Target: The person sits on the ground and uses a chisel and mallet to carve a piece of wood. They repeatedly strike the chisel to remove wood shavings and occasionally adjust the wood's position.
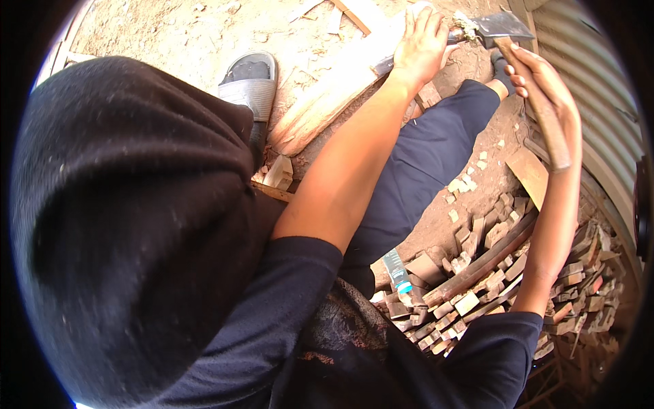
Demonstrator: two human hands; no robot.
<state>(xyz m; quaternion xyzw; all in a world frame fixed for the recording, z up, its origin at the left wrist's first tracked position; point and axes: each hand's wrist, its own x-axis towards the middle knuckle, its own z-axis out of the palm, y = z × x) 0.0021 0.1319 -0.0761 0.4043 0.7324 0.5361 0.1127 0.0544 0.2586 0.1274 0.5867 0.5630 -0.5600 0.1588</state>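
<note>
Near the top of the head view, my left hand (421,46) is closed round a chisel (384,66). Its dark blade shows on one side of the hand and its frayed, splayed handle end on the other. Under the blade lies a thick, pale wooden beam (334,102), brightly lit by the sun. My right hand (550,88) grips a hatchet (541,112) by its wooden handle. The grey metal hatchet head (504,28) is right beside the chisel's frayed end; whether they touch, I cannot tell.
A sandalled foot (251,85) stands left of the beam; a navy trouser leg (429,163) stretches to its right. Stacked wood offcuts (470,300) and a clear bottle (395,269) lie below. Corrugated sheeting (599,82) rises at right. Large dark cloth (129,225) covers the left.
</note>
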